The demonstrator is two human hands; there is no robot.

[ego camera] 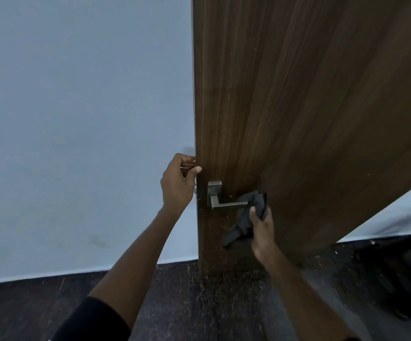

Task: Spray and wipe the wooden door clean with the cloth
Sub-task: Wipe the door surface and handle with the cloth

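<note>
A dark brown wooden door (298, 107) stands ajar and fills the right half of the view. My left hand (177, 183) grips its free edge just above the latch, thumb on the front face and fingers curled round the edge. A square metal lever handle (220, 199) sits low on the door. My right hand (261, 227) holds a dark grey cloth (244, 217) bunched against the tip of the lever, with a loose end hanging down to the left. No spray bottle is in view.
A pale blue wall (83, 119) lies to the left of the door and shows again behind it at the right. The floor (199, 303) is dark speckled carpet. A dark bulky object (401, 269) lies on the floor at the lower right.
</note>
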